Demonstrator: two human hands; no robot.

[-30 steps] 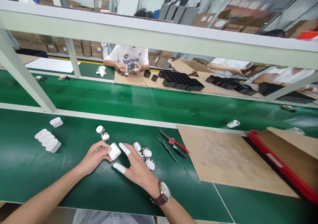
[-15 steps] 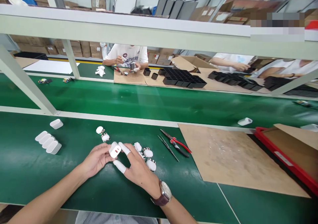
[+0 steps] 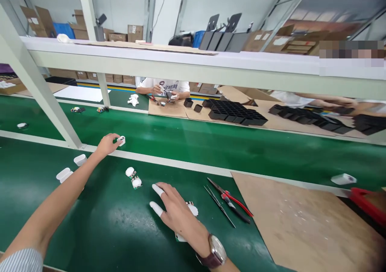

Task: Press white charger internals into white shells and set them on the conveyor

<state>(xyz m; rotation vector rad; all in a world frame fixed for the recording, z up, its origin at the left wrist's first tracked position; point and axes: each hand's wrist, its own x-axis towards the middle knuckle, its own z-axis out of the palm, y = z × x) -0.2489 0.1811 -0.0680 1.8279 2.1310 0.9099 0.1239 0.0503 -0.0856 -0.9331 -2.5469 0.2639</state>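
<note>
Over the near edge of the green belt, my left hand (image 3: 106, 145) is stretched forward, its fingers pinched on a white charger (image 3: 122, 140) with a port in its end face. My right hand (image 3: 177, 209) is open over the green bench, white covers on thumb and forefinger, the two apart with nothing between them. Partly hidden beneath it are white-topped circuit boards (image 3: 193, 209). Between my hands lie two more small circuit boards (image 3: 136, 182). White charger shells (image 3: 64, 174) stand beyond my left forearm, which hides part of them.
Red-handled pliers (image 3: 232, 201) and tweezers (image 3: 219, 206) lie right of my right hand, beside a cardboard sheet (image 3: 301, 219). A red tray (image 3: 358, 203) is at the right edge. A pale frame post (image 3: 51, 83) slants up at left. Co-workers sit across the belt (image 3: 181, 143).
My left hand has carried the charger forward and left, from the bench to the belt. My right hand has come away from the charger and stays low over the boards. The view has shifted.
</note>
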